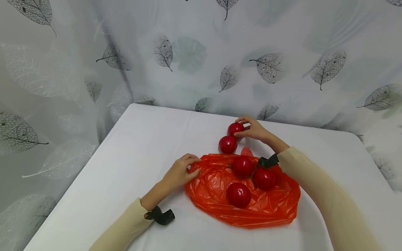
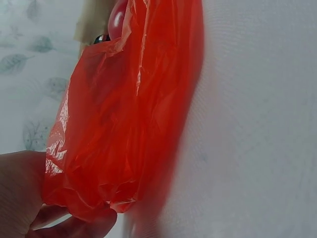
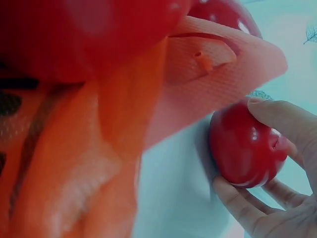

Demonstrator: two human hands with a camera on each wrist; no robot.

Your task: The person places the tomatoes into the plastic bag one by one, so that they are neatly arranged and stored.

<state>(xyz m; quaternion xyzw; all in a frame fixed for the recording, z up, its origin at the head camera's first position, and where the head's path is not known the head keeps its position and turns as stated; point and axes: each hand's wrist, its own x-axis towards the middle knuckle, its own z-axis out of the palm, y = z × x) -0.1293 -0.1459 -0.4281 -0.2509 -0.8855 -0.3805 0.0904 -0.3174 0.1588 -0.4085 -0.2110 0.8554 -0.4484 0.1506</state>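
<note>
At the back of the table my right hand (image 1: 257, 131) grips a red tomato (image 1: 235, 129), thumb on one side and fingers on the other. In the right wrist view this tomato (image 3: 242, 146) rests low against the white surface. A second tomato (image 1: 227, 144) sits just in front of it. My left hand (image 1: 179, 171) pinches the left edge of a crinkled red plastic bag (image 1: 213, 184); the left wrist view shows the bag's edge (image 2: 99, 163) between thumb and fingers. On the bag lie a front tomato (image 1: 238, 195) and two more tomatoes (image 1: 243, 166) behind it.
A salmon-pink textured flap (image 3: 257, 59) sticks out past the bag's back edge. The white-covered table (image 1: 150, 139) ends at a leaf-patterned curtain (image 1: 188, 55) behind. Black straps (image 1: 161, 215) circle both wrists.
</note>
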